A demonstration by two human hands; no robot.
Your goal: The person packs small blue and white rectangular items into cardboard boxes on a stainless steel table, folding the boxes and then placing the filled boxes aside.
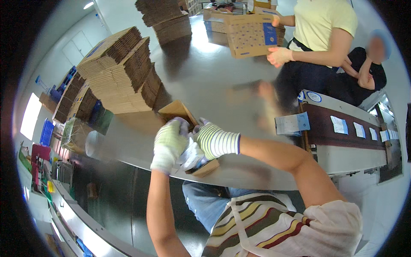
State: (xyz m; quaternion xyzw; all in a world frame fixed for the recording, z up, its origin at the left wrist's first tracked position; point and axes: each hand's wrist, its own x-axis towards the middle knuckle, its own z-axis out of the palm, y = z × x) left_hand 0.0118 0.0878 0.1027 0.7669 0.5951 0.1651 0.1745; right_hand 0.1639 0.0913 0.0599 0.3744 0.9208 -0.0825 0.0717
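a shiny grey worktop [205,81] is stacked with flat cardboard [122,70] at the far left. at its near edge a small box [182,112] is gripped by both gloved hands, left hand [170,143] and right hand [214,140], fingers clenched on it; it is best kept braced on the worktop, flaps squared.

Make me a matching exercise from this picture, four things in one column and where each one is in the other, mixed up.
Things
1. small open carton
2. stack of flattened cartons
3. printed carton with a blue panel
4. white packets

Places
A. in a co-worker's hands at the far side of the table
B. spaced along the conveyor belt on the right
C. piled on the steel table to the left
D. at the near table edge, between the left hand and right hand, both gloved

Pairs: 1-D, 2-C, 3-A, 4-B
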